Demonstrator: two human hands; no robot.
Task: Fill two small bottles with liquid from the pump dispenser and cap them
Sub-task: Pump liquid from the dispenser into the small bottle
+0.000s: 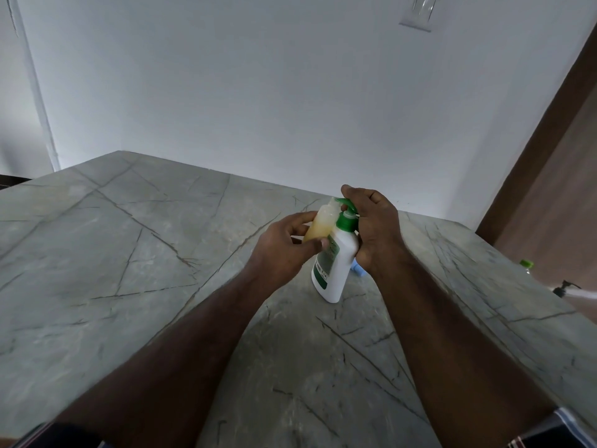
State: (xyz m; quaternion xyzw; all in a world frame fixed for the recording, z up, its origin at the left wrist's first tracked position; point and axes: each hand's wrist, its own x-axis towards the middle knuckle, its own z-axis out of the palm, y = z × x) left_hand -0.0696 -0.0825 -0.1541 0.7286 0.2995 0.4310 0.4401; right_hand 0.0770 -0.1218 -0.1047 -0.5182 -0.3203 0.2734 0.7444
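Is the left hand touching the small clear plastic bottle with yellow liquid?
Touching. The head view shows the left hand gripping the small clear plastic bottle, its fingers and thumb wrapped around it.

Soft, even daylight falls on the grey counter (135, 227); faint forearm shadows pool on its near part. Wide-angle distortion bows its edges, and frame corners blur slightly.
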